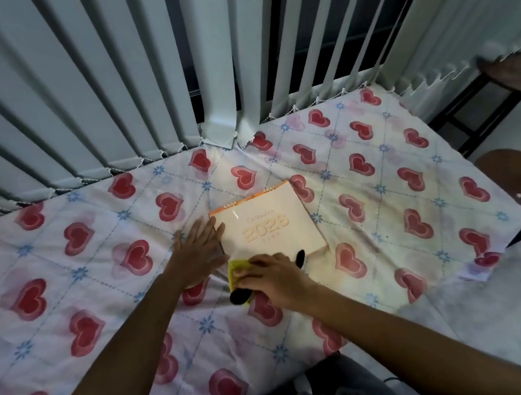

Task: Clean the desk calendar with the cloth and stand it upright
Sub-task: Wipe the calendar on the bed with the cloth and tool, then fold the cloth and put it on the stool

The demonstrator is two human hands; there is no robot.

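A cream desk calendar (271, 224) with an orange spiral binding lies flat on the table, its cover reading 2026. My left hand (199, 250) rests flat, fingers spread, against the calendar's left edge. My right hand (272, 276) presses down on a yellow cloth (238, 270) with black parts, at the calendar's near edge. Most of the cloth is hidden under that hand.
The table wears a white cloth (378, 187) printed with red hearts and blue flowers. Vertical blinds (117, 84) hang along the far edge. Brown stools stand at the right (515, 172) and upper right (516, 74). My lap shows at the bottom.
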